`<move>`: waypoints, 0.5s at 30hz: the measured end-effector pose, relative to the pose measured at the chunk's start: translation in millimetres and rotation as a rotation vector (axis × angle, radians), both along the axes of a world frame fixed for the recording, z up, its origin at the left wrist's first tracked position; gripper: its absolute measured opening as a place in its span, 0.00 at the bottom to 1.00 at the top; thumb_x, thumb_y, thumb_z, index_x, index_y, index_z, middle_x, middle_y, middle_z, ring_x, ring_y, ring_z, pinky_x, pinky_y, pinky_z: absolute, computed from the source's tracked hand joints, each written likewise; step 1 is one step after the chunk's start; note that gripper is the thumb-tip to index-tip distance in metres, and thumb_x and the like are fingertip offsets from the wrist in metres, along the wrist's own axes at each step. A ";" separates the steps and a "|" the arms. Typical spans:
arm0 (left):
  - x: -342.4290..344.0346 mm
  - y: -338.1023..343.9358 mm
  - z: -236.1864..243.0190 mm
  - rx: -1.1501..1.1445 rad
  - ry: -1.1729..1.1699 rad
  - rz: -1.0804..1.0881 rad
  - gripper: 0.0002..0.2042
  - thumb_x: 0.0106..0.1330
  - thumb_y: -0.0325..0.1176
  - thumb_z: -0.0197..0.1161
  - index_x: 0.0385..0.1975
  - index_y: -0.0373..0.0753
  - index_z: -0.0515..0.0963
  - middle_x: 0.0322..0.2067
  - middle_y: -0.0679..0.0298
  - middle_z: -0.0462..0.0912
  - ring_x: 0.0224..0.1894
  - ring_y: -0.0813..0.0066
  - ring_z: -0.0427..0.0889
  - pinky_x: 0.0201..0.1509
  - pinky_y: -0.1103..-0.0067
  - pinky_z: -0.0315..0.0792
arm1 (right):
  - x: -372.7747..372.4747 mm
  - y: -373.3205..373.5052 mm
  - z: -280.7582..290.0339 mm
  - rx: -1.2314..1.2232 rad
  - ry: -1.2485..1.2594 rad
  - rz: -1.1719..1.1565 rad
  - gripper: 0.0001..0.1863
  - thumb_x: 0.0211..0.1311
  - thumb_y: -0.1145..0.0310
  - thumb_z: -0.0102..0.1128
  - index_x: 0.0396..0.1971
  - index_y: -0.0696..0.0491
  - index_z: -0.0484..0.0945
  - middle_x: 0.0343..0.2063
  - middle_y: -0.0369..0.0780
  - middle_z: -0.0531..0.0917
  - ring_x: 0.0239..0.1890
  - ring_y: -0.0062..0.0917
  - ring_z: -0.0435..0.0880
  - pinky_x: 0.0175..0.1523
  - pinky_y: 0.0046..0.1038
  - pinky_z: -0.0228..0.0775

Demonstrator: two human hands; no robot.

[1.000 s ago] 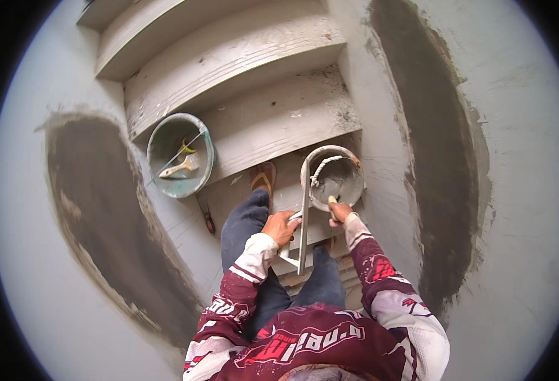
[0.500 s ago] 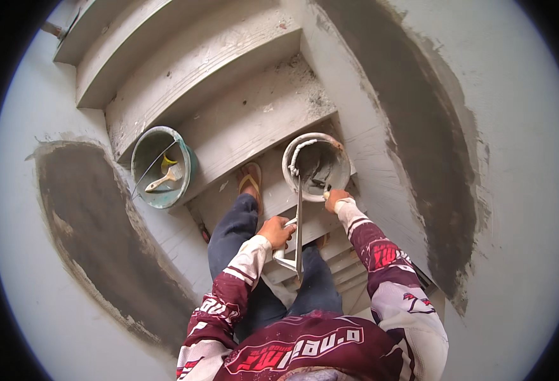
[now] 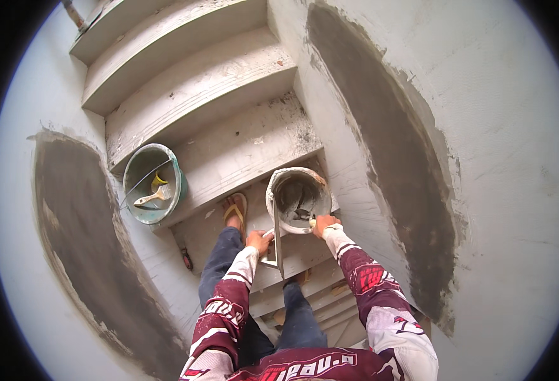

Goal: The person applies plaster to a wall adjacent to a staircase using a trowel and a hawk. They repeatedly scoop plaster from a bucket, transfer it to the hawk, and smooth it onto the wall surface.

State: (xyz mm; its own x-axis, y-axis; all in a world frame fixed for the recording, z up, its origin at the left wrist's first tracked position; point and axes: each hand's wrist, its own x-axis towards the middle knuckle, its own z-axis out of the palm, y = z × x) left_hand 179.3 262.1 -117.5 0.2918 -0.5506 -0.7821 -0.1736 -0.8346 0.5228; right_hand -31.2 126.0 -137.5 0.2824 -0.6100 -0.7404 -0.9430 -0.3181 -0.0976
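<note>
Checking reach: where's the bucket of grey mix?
Head view, just right of centre: the bucket of grey mix stands on a step, right hand at its lower-right rim.

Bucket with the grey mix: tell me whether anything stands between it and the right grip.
Nothing visible does: the right grip is at the near right rim of the bucket, holding a tool handle. The long flat tool in the left grip overlaps only the left side.

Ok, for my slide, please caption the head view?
Left hand holds a float, right hand a tool in a bucket.
</note>
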 end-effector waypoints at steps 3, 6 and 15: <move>-2.3 4.0 -19.1 -0.056 0.075 -0.008 0.12 0.63 0.36 0.63 0.33 0.32 0.84 0.26 0.61 0.85 0.28 0.77 0.81 0.37 0.78 0.74 | -5.9 -10.4 -16.7 -0.156 -0.018 -0.003 0.15 0.53 0.63 0.56 0.39 0.53 0.81 0.37 0.47 0.85 0.43 0.40 0.84 0.48 0.40 0.75; -5.0 10.9 -28.7 -0.050 0.310 -0.018 0.11 0.65 0.33 0.61 0.38 0.30 0.82 0.28 0.65 0.83 0.30 0.80 0.78 0.36 0.80 0.73 | 0.8 -21.8 -31.1 -0.235 -0.014 0.077 0.13 0.55 0.67 0.53 0.39 0.53 0.80 0.36 0.47 0.85 0.42 0.39 0.85 0.45 0.39 0.75; 13.8 35.5 -26.4 -0.163 -0.046 -0.003 0.16 0.63 0.42 0.61 0.39 0.35 0.82 0.26 0.56 0.84 0.28 0.69 0.84 0.35 0.71 0.76 | 25.1 5.5 -39.0 -0.085 0.036 0.105 0.14 0.59 0.66 0.51 0.40 0.52 0.84 0.40 0.46 0.85 0.44 0.40 0.84 0.47 0.39 0.77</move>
